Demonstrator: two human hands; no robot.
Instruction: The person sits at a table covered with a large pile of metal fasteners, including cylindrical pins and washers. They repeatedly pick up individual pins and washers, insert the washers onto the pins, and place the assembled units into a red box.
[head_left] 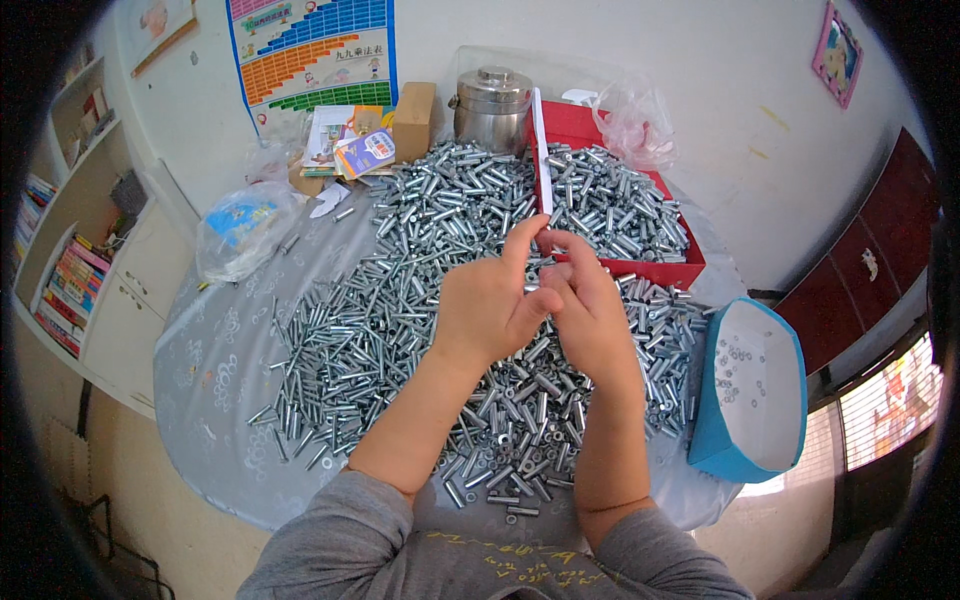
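Grey tablecloth beneath metal fasteners

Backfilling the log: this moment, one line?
left hand beside right hand; any held item unclear; metal pieces beneath; red box beyond; blue bin right

Two hands, one pot, uncountable metal pieces.

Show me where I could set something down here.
The widest bare patch is the left side of the grey tablecloth, between the metal pieces and its rim, bordered behind by the plastic bag. Crowded: beneath the left hand and right hand, and inside the red box.
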